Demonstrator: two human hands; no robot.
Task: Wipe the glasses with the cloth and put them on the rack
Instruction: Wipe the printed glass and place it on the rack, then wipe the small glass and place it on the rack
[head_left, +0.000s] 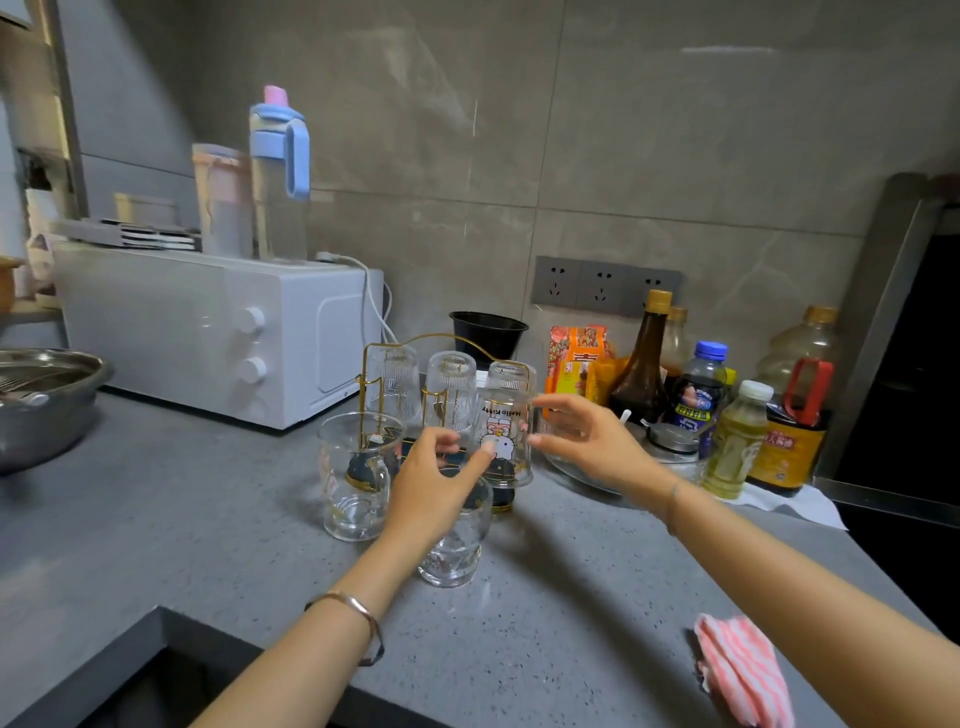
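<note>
Printed glass sits upside-down on the front-right peg of the rack. Left hand and right hand flank it, fingers spread, not clamped. Light, slick and fragile, so I'd hold it mid-wall. Cloth lies by the counter edge.

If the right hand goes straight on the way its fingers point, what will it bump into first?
Probably the upside-down cartoon glass on the rack. The right hand points left at it, and its fingertips look almost on the glass.
</note>
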